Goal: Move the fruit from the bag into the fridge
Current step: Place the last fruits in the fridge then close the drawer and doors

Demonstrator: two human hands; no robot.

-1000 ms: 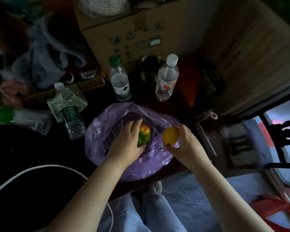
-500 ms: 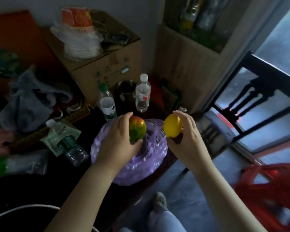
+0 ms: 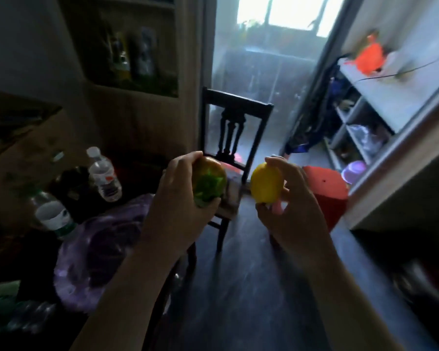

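Observation:
My left hand point(image 3: 178, 198) grips a red-and-green fruit point(image 3: 209, 182), held up in front of me. My right hand point(image 3: 293, 206) holds a yellow lemon-like fruit point(image 3: 266, 183) between thumb and fingers at the same height. The purple plastic bag point(image 3: 96, 254) lies open on the dark table at lower left, below and left of my left arm. No fridge can be made out in this blurred view.
A dark wooden chair point(image 3: 235, 127) stands straight ahead, with a red stool point(image 3: 325, 191) to its right. Water bottles point(image 3: 103, 173) and a cardboard box point(image 3: 23, 138) crowd the table at left. White shelves point(image 3: 380, 102) line the right side. A lit doorway point(image 3: 271, 59) opens beyond the chair.
Both hands have lifted their fruits out of the bag and away from the table. My view has swung up and to the right, toward the chair and the doorway.

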